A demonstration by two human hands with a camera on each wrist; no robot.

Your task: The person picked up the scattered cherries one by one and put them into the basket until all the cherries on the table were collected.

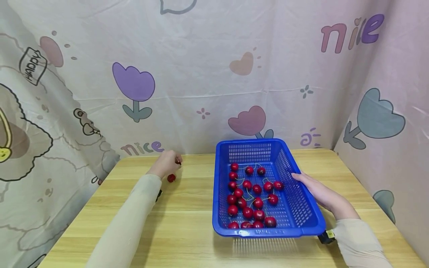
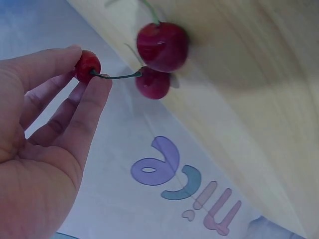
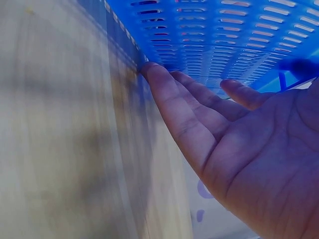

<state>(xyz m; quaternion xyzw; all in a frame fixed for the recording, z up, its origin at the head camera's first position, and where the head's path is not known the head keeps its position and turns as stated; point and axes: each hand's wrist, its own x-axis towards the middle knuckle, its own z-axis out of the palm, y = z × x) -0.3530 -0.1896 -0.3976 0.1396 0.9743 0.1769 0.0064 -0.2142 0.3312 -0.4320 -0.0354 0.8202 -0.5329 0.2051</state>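
My left hand (image 1: 166, 162) is at the table's back left, pinching a red cherry (image 2: 87, 65) with a green stem between thumb and fingertips. Just beyond it, two more cherries, a larger cherry (image 2: 162, 47) and a smaller cherry (image 2: 153, 83), show in the left wrist view. A blue perforated basket (image 1: 269, 232) stands right of centre, with several dark red cherries (image 1: 257, 189), many stemmed, spread inside. My right hand (image 1: 316, 190) touches the basket's right side, one fingertip over the rim. In the right wrist view its fingers (image 3: 182, 117) extend nearly straight along the outer wall.
The basket and hands are over a light wooden table (image 1: 181, 230). A patterned cloth (image 1: 187, 48) hangs behind the table and along both sides. A small black device (image 1: 326, 237) shows under the right wrist.
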